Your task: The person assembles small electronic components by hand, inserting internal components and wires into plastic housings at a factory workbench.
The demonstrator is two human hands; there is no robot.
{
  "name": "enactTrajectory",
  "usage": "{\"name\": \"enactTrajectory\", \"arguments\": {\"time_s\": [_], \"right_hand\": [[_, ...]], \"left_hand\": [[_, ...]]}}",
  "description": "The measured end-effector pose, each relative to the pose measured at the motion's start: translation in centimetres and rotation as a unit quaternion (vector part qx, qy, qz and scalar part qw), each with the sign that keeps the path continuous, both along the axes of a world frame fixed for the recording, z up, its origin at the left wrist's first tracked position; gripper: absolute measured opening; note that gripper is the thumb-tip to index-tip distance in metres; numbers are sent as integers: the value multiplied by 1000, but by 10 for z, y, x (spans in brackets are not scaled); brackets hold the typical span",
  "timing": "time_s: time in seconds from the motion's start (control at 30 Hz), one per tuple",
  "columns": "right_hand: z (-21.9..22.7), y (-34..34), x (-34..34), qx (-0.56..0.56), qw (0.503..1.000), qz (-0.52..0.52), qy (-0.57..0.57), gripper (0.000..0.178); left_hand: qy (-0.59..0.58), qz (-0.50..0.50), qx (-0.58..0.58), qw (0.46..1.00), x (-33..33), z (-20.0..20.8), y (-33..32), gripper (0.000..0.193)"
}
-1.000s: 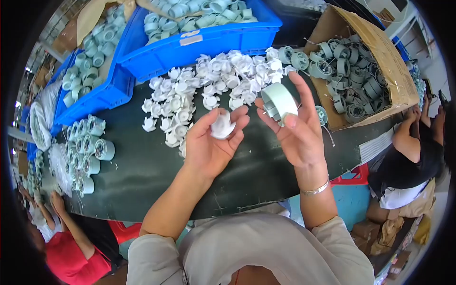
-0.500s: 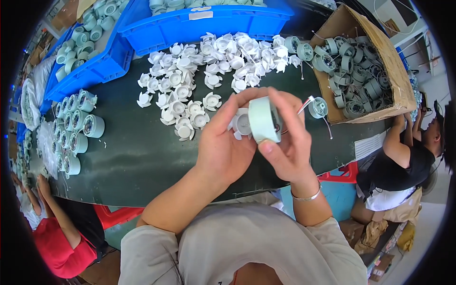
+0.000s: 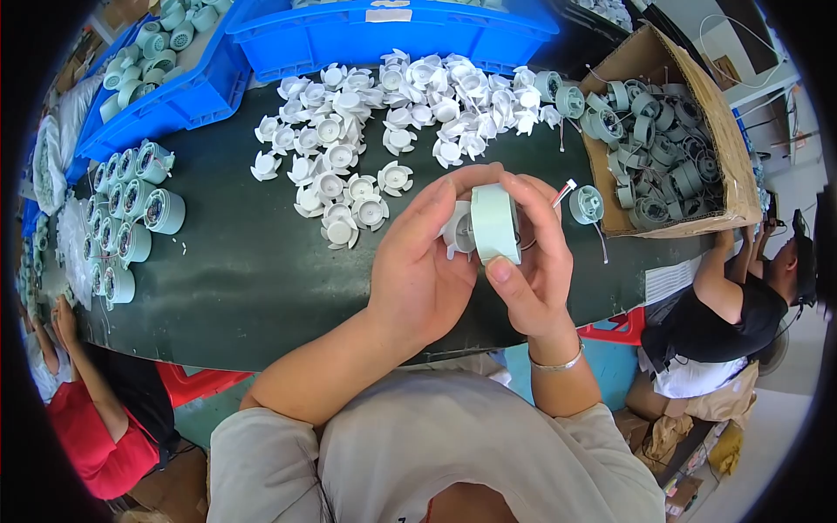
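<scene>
In front of my chest, my right hand (image 3: 542,292) grips a pale green round motor housing (image 3: 494,224) on its side, thumb on the lower rim. A thin lead with a small white plug (image 3: 567,189) sticks out past its fingers. My left hand (image 3: 408,272) curves around a white fan wheel (image 3: 459,232), which lies against the left face of the housing. The palm and fingers hide part of the wheel, and I cannot tell how deep it sits. Beyond my hands, a pile of white fan wheels (image 3: 330,131) covers part of the dark green table (image 3: 253,288).
Green housings stand in rows (image 3: 135,205) on the left. Blue bins (image 3: 392,39) edge the far side. A cardboard box (image 3: 741,166) of wired housings stands at the right, one loose housing (image 3: 587,205) beside it. Co-workers sit at the left (image 3: 96,436) and right (image 3: 732,305).
The fan wheel and housing have come together face to face, shifting slightly right. The view has also shifted a little.
</scene>
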State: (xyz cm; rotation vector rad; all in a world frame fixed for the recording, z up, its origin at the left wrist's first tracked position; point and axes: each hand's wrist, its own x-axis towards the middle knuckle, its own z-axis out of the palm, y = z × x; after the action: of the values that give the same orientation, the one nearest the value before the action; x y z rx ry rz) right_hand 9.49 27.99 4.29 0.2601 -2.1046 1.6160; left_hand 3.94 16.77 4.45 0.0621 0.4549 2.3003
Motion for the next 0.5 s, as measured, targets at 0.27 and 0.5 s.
{"name": "enactTrajectory", "arguments": {"time_s": [0.27,0.5], "right_hand": [[-9,0,-2,141,987,-54,61,48],[-4,-8,5,102,993,-28,52,53]], "left_hand": [[258,50,-71,962,13,-2,-3,56],[476,43,-164,863,7,1,-10,67]]}}
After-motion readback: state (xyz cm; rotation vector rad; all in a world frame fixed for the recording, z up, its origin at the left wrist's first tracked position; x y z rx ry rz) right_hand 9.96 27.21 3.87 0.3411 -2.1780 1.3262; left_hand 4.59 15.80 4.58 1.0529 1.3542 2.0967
